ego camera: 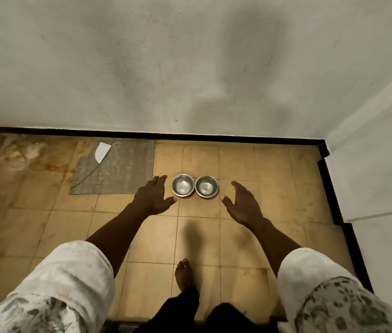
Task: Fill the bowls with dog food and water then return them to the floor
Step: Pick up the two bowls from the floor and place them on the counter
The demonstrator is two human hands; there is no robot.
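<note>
Bowls: two steel bowls (194, 186) touching, empty, on the floor (199, 239).
My left hand (154, 197): released, at their 9 o'clock.
My right hand (243, 205): released, at 3 o'clock.

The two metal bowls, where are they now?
In the head view, the two metal bowls stand side by side on the tiled floor near the wall, between the open left hand and right hand.

Two shiny metal bowls (194, 186) on matt, stained floor tiles (238, 236); rough bare patch (123, 169).
</note>
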